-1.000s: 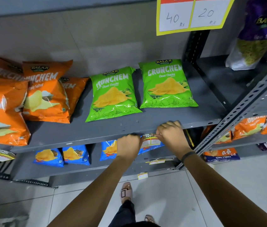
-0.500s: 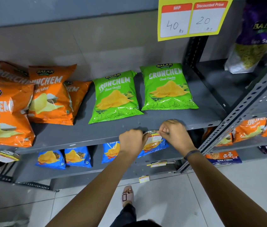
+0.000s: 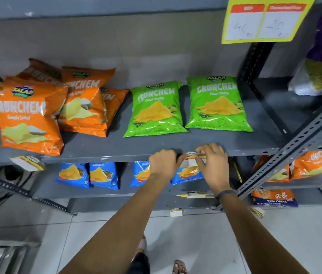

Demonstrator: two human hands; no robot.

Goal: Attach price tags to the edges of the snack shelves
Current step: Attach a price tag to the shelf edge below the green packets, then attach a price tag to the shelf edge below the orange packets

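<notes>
A small price tag [image 3: 190,159] with a yellow border and white field hangs at the front edge of the grey snack shelf [image 3: 116,157], below two green chip bags [image 3: 156,109]. My left hand [image 3: 163,162] pinches its left side with fingers curled. My right hand [image 3: 211,163] grips its right side and presses on the shelf lip. Most of the tag is hidden between my fingers. Another tag [image 3: 27,163] hangs on the same edge at the left, under the orange bags [image 3: 31,119].
A large yellow price card [image 3: 264,20] hangs from the shelf above. Blue chip bags [image 3: 89,175] lie on the lower shelf, whose edge carries tags [image 3: 193,194]. A slotted upright [image 3: 294,147] stands to the right, with more snack bags [image 3: 314,165] beyond. Tiled floor lies below.
Both hands stay at the shelf edge on the tag. My right hand has shifted slightly, and the tag shows more between my hands. The camera view has tilted a little.
</notes>
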